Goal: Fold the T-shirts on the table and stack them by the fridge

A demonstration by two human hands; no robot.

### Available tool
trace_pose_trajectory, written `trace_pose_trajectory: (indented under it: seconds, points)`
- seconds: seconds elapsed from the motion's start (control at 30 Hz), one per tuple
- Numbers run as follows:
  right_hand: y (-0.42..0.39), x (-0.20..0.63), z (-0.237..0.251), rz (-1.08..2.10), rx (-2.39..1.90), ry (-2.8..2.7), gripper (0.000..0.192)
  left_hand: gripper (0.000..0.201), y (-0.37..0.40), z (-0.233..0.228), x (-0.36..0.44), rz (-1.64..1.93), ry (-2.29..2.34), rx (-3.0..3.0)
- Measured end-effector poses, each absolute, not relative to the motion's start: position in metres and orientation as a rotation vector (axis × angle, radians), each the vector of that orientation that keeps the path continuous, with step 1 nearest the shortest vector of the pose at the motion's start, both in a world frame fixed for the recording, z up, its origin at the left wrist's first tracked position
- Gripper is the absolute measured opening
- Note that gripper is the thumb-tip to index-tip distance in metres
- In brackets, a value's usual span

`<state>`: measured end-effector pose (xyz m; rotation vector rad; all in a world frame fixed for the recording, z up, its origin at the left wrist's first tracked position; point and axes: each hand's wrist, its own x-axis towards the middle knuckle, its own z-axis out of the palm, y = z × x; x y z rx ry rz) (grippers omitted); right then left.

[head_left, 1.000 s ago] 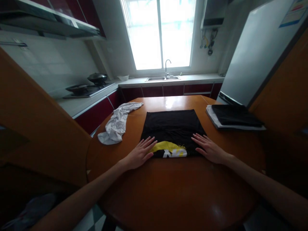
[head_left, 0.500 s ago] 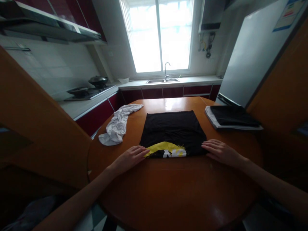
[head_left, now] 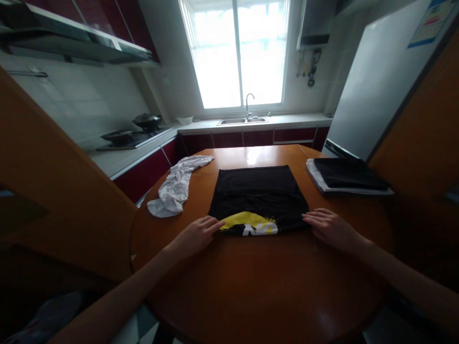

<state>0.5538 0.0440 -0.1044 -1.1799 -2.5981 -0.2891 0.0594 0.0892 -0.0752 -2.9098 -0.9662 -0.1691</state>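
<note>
A black T-shirt (head_left: 256,184) lies folded into a flat block on the table, with a yellow and white print along its near edge. My left hand (head_left: 202,231) is at its near left corner, fingers pressed together on the cloth; the thumb is mostly hidden. At the near right corner, my right hand (head_left: 328,227) has its fingertips closed on the fabric's edge. Both forearms reach in from the bottom of the view. The shirt rests on the tabletop, with slight creases across its middle.
A crumpled white garment (head_left: 175,186) lies on the left of the wooden table (head_left: 265,286). At the right sits a stack of folded black and white clothes (head_left: 349,174). Beyond are a counter with a sink (head_left: 242,121), a stove with pans (head_left: 147,122) and a fridge (head_left: 376,76).
Both hands have shifted slightly at the shirt's near corners, the right one a little outward. Their fingers, flatter before, now bend more at the cloth's edges. The shirt lies as before.
</note>
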Motion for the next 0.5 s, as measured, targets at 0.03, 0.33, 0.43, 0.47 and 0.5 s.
trace_pose_trajectory:
  seconds: [0.03, 0.33, 0.43, 0.47, 0.5]
  points:
    - [0.044, 0.553, -0.105, -0.295, -1.181, -2.589, 0.037, 0.054, 0.091, -0.075, 0.059, -0.193, -0.939, -2.928]
    - [0.043, 0.550, -0.098, -0.200, -1.050, -2.432, 0.025, 0.028, 0.097, -0.082, 0.047, -0.403, -0.865, -2.905]
    - [0.038, 0.548, -0.089, -0.054, -1.006, -2.407, 0.023, 0.026, 0.089, -0.075, 0.045, -0.437, -0.891, -2.884]
    - [0.034, 0.548, -0.084, 0.008, -1.000, -2.404, 0.023, 0.026, 0.084, -0.069, 0.044, -0.433, -0.904, -2.902]
    - [0.029, 0.547, -0.079, 0.064, -1.009, -2.383, 0.021, 0.026, 0.079, -0.061, 0.044, -0.423, -0.920, -2.937]
